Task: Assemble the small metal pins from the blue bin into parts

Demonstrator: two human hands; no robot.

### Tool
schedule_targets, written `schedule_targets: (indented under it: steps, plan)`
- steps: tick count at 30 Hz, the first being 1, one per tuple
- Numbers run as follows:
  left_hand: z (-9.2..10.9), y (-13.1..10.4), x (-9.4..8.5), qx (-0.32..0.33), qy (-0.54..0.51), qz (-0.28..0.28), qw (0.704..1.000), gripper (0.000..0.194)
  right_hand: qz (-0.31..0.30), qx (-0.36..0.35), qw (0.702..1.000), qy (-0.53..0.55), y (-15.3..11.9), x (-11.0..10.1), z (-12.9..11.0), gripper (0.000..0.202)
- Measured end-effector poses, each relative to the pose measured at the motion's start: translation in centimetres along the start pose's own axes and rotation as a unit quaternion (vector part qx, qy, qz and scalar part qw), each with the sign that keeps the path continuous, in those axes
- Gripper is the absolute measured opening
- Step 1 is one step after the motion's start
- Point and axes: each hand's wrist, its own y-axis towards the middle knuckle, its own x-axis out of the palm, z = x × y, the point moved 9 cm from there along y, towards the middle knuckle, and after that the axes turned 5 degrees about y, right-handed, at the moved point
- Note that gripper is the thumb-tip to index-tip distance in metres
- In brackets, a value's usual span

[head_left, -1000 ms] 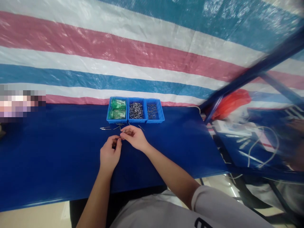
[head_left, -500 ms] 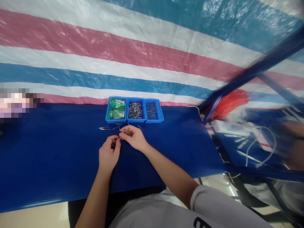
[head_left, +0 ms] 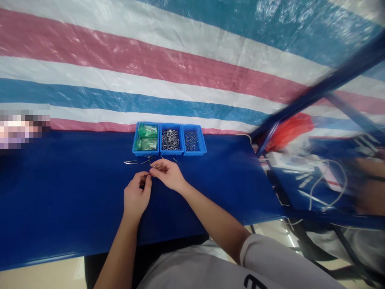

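Note:
Over the blue table, my left hand [head_left: 138, 192] and my right hand [head_left: 168, 173] meet with their fingertips pinched close together. Both are closed. A small bit of shiny metal shows at the right fingertips; whatever the left fingers pinch is hidden. Just beyond the hands lie several thin metal pins, like blind rivets [head_left: 130, 162], loose on the tabletop. Behind them stand three joined blue bins: the left bin [head_left: 146, 153] has green-tinted plastic bags in it, the middle bin [head_left: 171, 153] a heap of metal pins, the right bin [head_left: 195, 153] fewer pins.
The blue table [head_left: 75, 192] runs up to a striped plastic sheet [head_left: 150, 64] at the back. A dark blue frame post [head_left: 270, 128] rises on the right. Past it, another table holds a red bag [head_left: 293, 130] and a white cable [head_left: 344, 184], with a person's blurred arm nearby.
The whole view has shifted very slightly. My hands keep the same pinched pose, and the bins and loose pins stay as they were.

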Motion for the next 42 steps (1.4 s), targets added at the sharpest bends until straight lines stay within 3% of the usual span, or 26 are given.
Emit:
schedule_targets:
  steps: [42]
  plan:
    - [0.21,0.03,0.02,0.005,0.005,0.001,1.000,0.025,-0.009,-0.008,0.998,-0.063,-0.29,0.10,0.13,0.032]
